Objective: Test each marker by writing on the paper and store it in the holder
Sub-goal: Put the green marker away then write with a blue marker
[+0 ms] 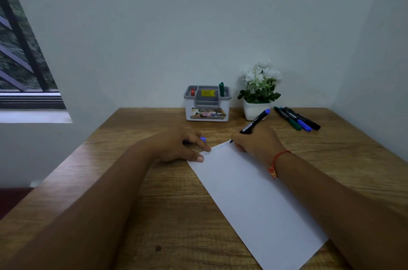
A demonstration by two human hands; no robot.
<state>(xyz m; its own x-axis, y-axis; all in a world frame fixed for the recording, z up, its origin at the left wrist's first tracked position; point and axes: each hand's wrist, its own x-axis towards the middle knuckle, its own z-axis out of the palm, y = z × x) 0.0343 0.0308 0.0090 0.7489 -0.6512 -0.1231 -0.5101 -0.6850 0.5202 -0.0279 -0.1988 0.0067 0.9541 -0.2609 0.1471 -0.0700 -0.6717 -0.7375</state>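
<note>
Right hand (257,141) pinches a slim black plastic marker with a blue end (255,121) in a writing grip, fingers closed narrow around the lower barrel, tip touching the far edge of the long white sheet of paper (254,194). Faint scribbles sit between the two hands' fingertips, too small to read. Left hand (178,146) lies flat, forefinger and thumb pressing the paper's far left corner; a small blue cap (203,139) pokes out just beyond those fingers (likely held under them, grip itself hidden).

White-and-grey plastic desk holder (207,103) stands well beyond the fingers by the wall, with a red marker (192,92) and a green marker (221,89) upright in separate compartments. Three loose markers (297,118), green, blue and black, lie on the wooden table (154,203) beyond and right of the writing hand, beside a white potted flower (259,91).

Judgement: marker is light, stiff, smooth, so a mid-barrel pinch suits carrying it. Paper is thin and slides easily, needs pinning. Cap probably goes on before storing.
</note>
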